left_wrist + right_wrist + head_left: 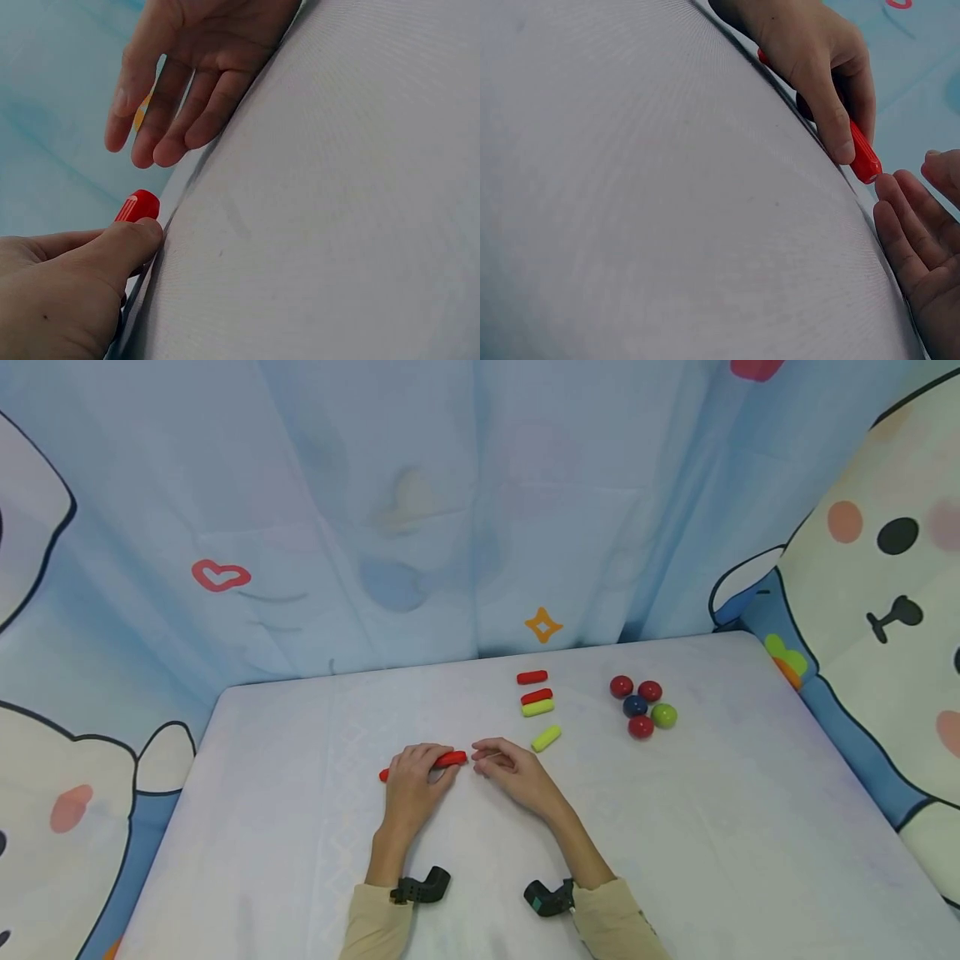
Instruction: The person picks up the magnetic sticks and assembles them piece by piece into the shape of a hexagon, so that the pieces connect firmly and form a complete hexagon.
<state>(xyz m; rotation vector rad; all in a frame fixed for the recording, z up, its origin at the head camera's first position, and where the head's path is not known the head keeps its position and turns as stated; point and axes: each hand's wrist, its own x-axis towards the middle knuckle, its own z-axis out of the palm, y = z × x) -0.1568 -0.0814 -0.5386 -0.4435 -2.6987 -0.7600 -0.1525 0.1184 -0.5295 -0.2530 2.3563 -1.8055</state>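
A person in beige sleeves [378, 922] leans both forearms in over a counter covered in white cloth [720, 843], the wrists angled toward each other. The left hand [411, 781], back turned up, grasps a glossy red cylindrical stick [452, 759], thumb along the near side and fingers bent over the far side. The red stick lies crosswise at the middle of the counter, an end showing on either side of the hand; its covered middle hides whether it is one piece or several. The right hand [517, 777] is free of any object, its fingers loosely bent and slightly spread, the tips just beside the stick's right end. A black wrist camera [423, 887] is strapped to the left wrist, another [549, 899] to the right. Beyond the right hand lie two short red cylinders [532, 677] and two short yellow-green cylinders [546, 738], one of each color side by side. Farther right, three shiny red balls [641, 727], one dark blue ball [635, 707] and one green ball [664, 716] sit clustered.
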